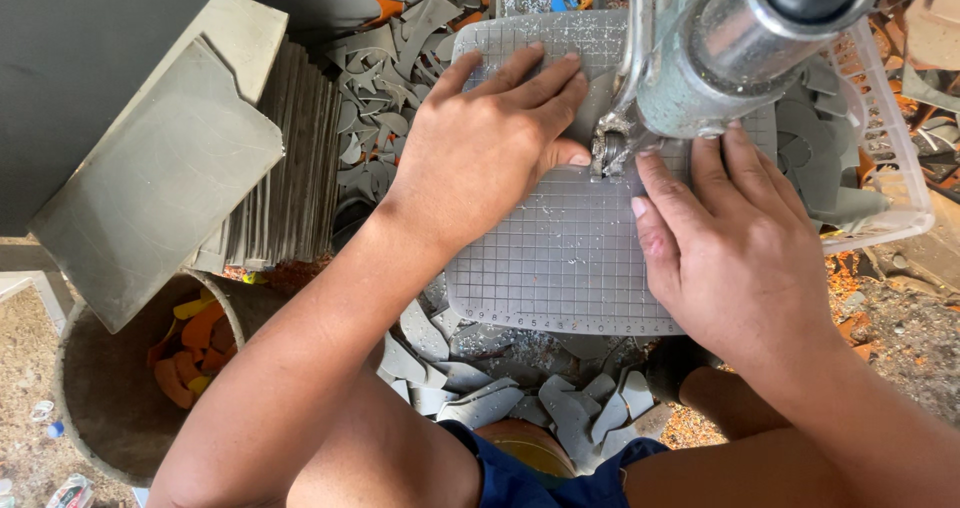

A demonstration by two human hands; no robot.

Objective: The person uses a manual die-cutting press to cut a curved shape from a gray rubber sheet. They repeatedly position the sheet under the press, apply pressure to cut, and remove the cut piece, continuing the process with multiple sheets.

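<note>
1. pressing flat, fingers spread and ungripped, the left hand holds a small grey piece down on the gridded cutting table.
2. right hand lies flat right of the piece, fingers extended, clasping nothing.
3. machine head stands directly over the piece's right edge.
4. stacked grey sheets left of the table; grey offcuts below it; white basket to its right.

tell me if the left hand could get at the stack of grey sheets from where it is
Probably yes. The left hand lies flat on the gridded table, and the stack of grey sheets stands just beside it, with only loose grey offcuts between them.
</note>
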